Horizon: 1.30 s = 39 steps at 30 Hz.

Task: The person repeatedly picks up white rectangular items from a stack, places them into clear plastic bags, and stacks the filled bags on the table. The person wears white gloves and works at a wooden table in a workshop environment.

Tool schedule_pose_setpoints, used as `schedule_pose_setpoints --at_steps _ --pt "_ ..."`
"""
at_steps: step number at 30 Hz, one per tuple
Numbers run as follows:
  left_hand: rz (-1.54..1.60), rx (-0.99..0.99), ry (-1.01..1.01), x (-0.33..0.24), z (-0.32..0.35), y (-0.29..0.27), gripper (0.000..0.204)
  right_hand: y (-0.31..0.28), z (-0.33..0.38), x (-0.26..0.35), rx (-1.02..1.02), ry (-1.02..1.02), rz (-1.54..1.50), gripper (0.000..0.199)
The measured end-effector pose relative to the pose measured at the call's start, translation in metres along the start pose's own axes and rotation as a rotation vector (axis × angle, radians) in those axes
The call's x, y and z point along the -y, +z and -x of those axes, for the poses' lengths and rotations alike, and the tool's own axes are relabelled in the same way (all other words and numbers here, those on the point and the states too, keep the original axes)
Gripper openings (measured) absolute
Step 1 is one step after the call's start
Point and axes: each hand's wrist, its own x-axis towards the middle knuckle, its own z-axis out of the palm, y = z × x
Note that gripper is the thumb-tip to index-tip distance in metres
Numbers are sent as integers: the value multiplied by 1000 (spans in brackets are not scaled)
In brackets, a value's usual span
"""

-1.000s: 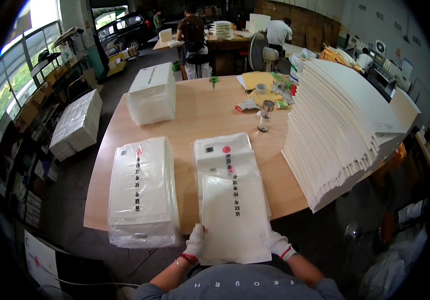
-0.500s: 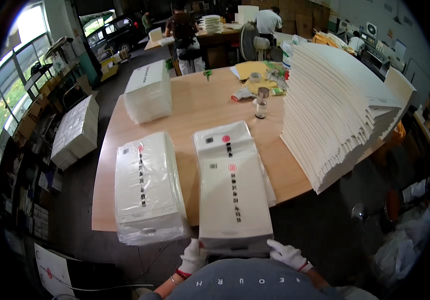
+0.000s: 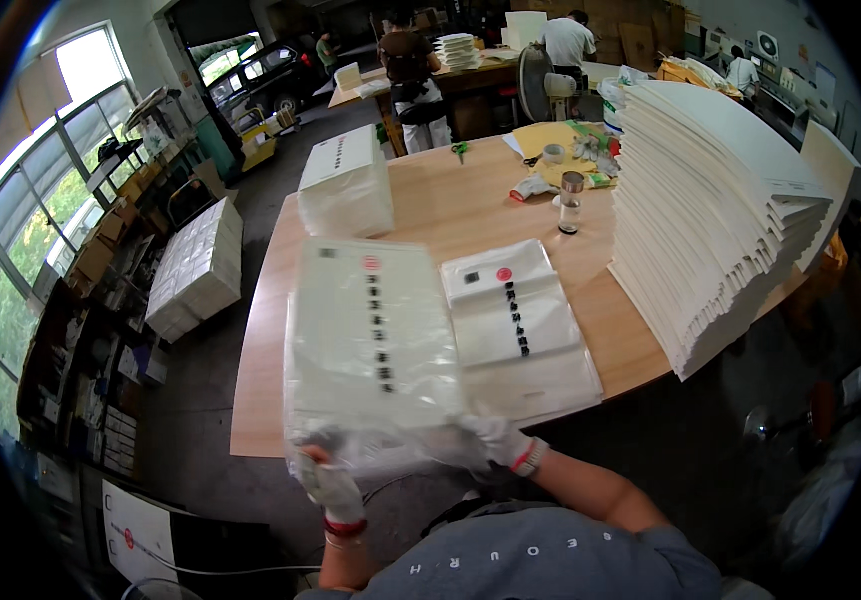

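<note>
Bagged packet: white, red round mark, in clear film [image 3: 380,330]; held above the left pile [image 3: 291,390], near left corner of the table [image 3: 260,410]. Contact with the pile: can't tell.
Left hand [image 3: 330,488]: gloved, pinching the packet's near left corner.
Right hand [image 3: 495,440]: gloved, at the near right corner; blur and film hide the fingers, can't tell pinch from press.
Right pile [image 3: 540,345]: similar bagged sheets along the table's near edge, just beside the packet.
Far pile [image 3: 345,190]: wrapped block by the far left corner, clear of both hands.
Tall board stack [image 3: 700,230]: fanned, along the right edge.
Step in hand: my read, laying the packet on the left pile.
Next move calls for: squaring its edges to the pile, then lowering level, loose film kept flat; slick film could slide.
</note>
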Motion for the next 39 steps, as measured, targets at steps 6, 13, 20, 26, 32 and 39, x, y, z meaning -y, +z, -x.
schedule_pose_setpoints --at_steps 6,13,20,26,32,39 --pt "353 -12 -718 126 -32 -83 12 82 -25 -23 274 761 -664 35" --pt "-529 664 -1069 145 150 -59 25 11 62 -31 239 908 -572 36" --pt "-322 1128 21 47 162 209 23 -64 129 -27 -168 1037 -381 30" --pt "-331 1331 -21 88 149 262 16 -98 144 -30 -245 1093 -452 30" --pt "-154 1460 -45 69 122 282 19 -101 35 -73 -597 846 -737 32" --pt "409 960 -916 87 45 324 13 -154 68 -135 -195 714 856 43"
